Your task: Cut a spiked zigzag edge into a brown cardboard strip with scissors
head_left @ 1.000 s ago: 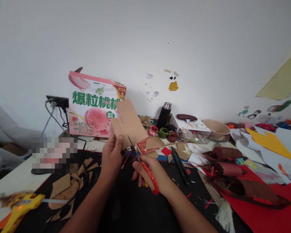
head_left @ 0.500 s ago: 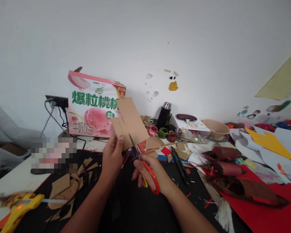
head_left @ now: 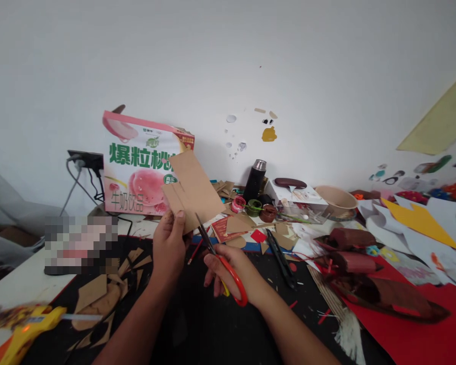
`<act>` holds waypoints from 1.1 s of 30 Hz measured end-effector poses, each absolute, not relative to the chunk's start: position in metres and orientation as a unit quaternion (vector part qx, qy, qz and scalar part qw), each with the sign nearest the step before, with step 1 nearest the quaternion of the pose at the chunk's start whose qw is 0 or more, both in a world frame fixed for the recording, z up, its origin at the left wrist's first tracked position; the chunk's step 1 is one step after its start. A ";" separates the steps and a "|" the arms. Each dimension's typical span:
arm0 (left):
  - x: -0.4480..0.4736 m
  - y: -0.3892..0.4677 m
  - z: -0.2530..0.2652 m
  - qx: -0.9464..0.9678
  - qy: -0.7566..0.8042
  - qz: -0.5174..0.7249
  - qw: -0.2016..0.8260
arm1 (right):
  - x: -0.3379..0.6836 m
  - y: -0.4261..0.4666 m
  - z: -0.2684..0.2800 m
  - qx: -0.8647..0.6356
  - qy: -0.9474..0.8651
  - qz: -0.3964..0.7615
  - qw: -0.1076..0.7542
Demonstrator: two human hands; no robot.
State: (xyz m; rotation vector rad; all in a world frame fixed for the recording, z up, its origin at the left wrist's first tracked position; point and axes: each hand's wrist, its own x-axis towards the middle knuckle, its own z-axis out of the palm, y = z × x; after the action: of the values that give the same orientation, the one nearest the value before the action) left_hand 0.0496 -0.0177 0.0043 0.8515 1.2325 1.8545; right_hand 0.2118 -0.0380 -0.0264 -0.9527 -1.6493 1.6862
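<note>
The left hand (head_left: pixel 169 241) pinches a flat brown cardboard piece (head_left: pixel 198 187) rising beyond its fingers (long axis slanting up-left); the right hand (head_left: pixel 238 266), fingers curled around red-handled metal scissors (head_left: pixel 206 239), points them toward its lower edge.

The cardboard (head_left: pixel 197 186) is plain, matt and smooth-faced; the scissors (head_left: pixel 209 243) pair dark metal blades with glossy orange plastic at the handle. The box (head_left: pixel 131 165) is smooth printed card with a faint sheen. The flask (head_left: pixel 253 185) has a satin black body under a shiny metal cap, and the glue gun (head_left: pixel 36 324) is yellow plastic. The mat (head_left: pixel 201 319) looks dull black, the sheet (head_left: pixel 435 301) flat red paper, the tassel (head_left: pixel 348 338) rough, frayed fibre, the wall (head_left: pixel 327 76) smooth matt white.
</note>
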 end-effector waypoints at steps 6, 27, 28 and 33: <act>0.047 -0.018 -0.001 0.401 0.504 0.689 0.332 | 0.212 -0.039 -0.024 -0.356 -0.615 0.633 0.307; 0.052 -0.022 0.003 0.517 0.519 0.636 0.242 | 0.212 -0.040 -0.016 -0.368 -0.614 0.617 0.327; 0.052 -0.022 0.003 0.524 0.526 0.630 0.227 | 0.212 -0.040 -0.017 -0.367 -0.615 0.617 0.327; 0.050 -0.022 -0.001 0.542 0.533 0.619 0.196 | 0.213 -0.039 -0.018 -0.374 -0.614 0.616 0.322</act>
State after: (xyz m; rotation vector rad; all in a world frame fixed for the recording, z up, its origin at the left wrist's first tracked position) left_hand 0.0504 -0.0222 -0.0014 1.5195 1.4944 1.7331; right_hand 0.2134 -0.0393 -0.0184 -0.9826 -1.6119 1.6176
